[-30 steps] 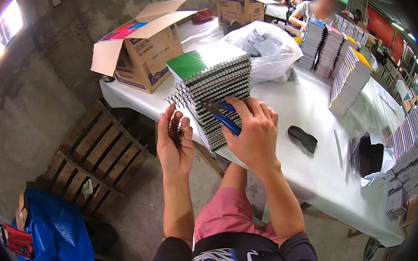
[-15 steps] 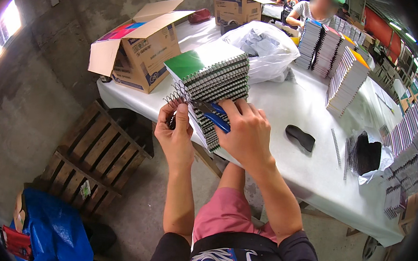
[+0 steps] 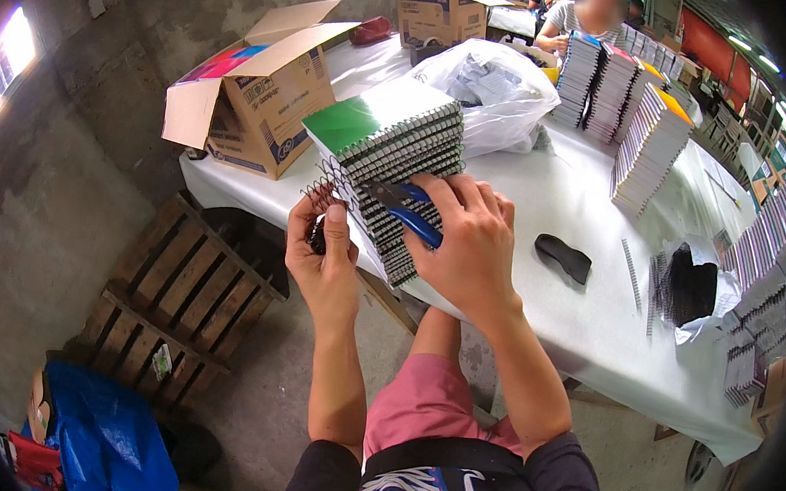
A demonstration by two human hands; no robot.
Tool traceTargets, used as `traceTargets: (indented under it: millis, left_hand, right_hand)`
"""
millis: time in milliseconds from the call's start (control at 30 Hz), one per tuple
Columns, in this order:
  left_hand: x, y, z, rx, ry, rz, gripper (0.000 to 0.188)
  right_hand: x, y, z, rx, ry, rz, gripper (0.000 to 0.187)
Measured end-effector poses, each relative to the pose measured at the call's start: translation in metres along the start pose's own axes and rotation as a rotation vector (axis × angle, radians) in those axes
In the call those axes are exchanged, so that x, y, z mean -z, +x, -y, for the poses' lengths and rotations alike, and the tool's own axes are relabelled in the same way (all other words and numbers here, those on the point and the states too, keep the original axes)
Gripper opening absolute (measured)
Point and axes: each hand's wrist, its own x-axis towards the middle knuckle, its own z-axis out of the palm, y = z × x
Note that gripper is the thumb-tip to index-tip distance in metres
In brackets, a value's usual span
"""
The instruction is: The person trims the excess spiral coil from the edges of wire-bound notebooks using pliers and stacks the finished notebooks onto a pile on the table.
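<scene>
A tall stack of spiral-bound notebooks (image 3: 386, 157), a green cover on top, stands at the table's near edge in front of me. My right hand (image 3: 470, 242) is wrapped round blue-handled wire cutters (image 3: 418, 226), whose dark jaws lie against the stack's coil side. Black spiral binding wire (image 3: 323, 194) is pinched in my left hand (image 3: 326, 254), beside the stack's left corner. Loops of that wire stick up above my fingers, and a dark curl shows within the palm. The cutters' jaws sit a little to the right of these loops, apart from them.
Behind the stack are an open cardboard box (image 3: 270, 107) and a white plastic bag (image 3: 493, 92). More notebook stacks (image 3: 650, 150) stand to the right, near a black pouch-like item (image 3: 563, 259) and loose coils (image 3: 632, 275). A wooden pallet (image 3: 177, 293) lies low left. Another person (image 3: 567, 24) works at the back.
The cutters have shifted slightly right, away from the wire loops. My left hand has moved a little left and down with the wire still in it.
</scene>
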Motion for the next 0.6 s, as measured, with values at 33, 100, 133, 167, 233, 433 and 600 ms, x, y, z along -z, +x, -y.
traceTargets:
  millis: [33, 100, 133, 167, 233, 433, 600]
  left_hand:
    - [0.001, 0.001, -0.001, 0.011, -0.010, 0.002, 0.024]
    - [0.001, 0.002, 0.000, 0.035, -0.032, 0.011, 0.023]
    - [0.000, 0.002, 0.000, 0.041, -0.031, 0.017, 0.022]
    - [-0.001, 0.002, 0.000, 0.046, -0.031, 0.023, 0.022]
    - [0.000, 0.001, -0.002, 0.051, -0.035, 0.028, 0.021]
    - [0.000, 0.000, 0.001, 0.183, -0.364, 0.053, 0.022]
    - [0.023, 0.007, 0.014, 0.588, -1.146, 0.081, 0.025]
  right_hand:
    - [-0.001, 0.001, 0.002, 0.000, 0.008, 0.004, 0.043]
    - [-0.001, 0.002, 0.005, -0.007, 0.008, 0.025, 0.039]
    - [-0.001, 0.003, 0.005, -0.012, 0.005, 0.036, 0.037]
    - [-0.001, 0.003, 0.004, -0.019, 0.012, 0.056, 0.036]
    - [0.000, 0.004, 0.005, -0.027, 0.035, 0.096, 0.034]
    - [-0.001, 0.002, -0.001, -0.191, 0.170, 0.224, 0.027]
    - [0.007, 0.002, -0.001, -0.032, 0.115, 0.044, 0.037]
